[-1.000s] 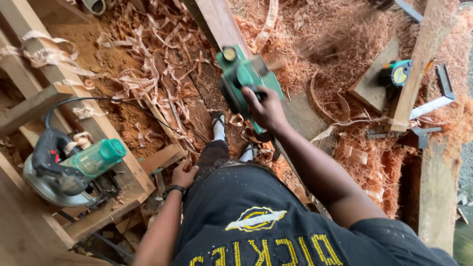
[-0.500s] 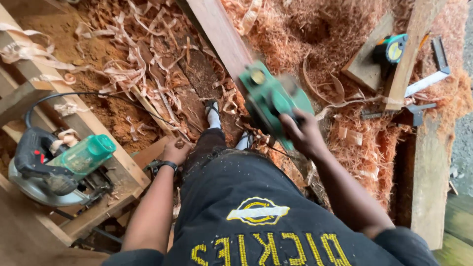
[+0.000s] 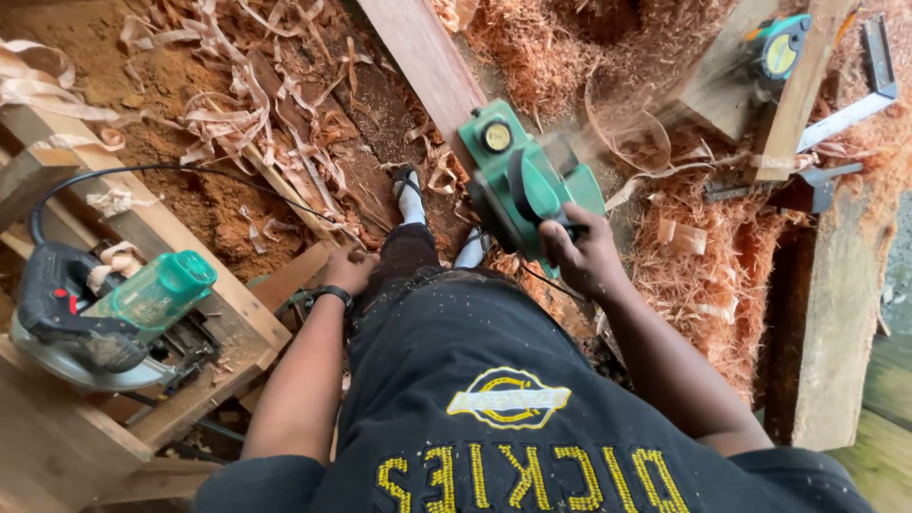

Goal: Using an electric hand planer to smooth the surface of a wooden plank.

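My right hand (image 3: 584, 256) is shut on the handle of a green electric planer (image 3: 522, 176). The planer sits on a long reddish wooden plank (image 3: 418, 57) that runs away from me. Fine dust sprays from the planer's right side. My left hand (image 3: 350, 270), with a dark watch on the wrist, rests as a loose fist on my left thigh and holds nothing. My feet in white socks and sandals (image 3: 410, 195) stand beside the plank among the shavings.
A circular saw with a green housing (image 3: 104, 318) and black cord lies on a wooden frame (image 3: 204, 285) at my left. A tape measure (image 3: 781, 47) and a metal square (image 3: 860, 95) rest on boards at the upper right. Curled shavings (image 3: 218, 104) and sawdust cover the ground.
The planer and my right hand have slid along the plank toward me. My left hand stays on my thigh. The view has shifted slightly.
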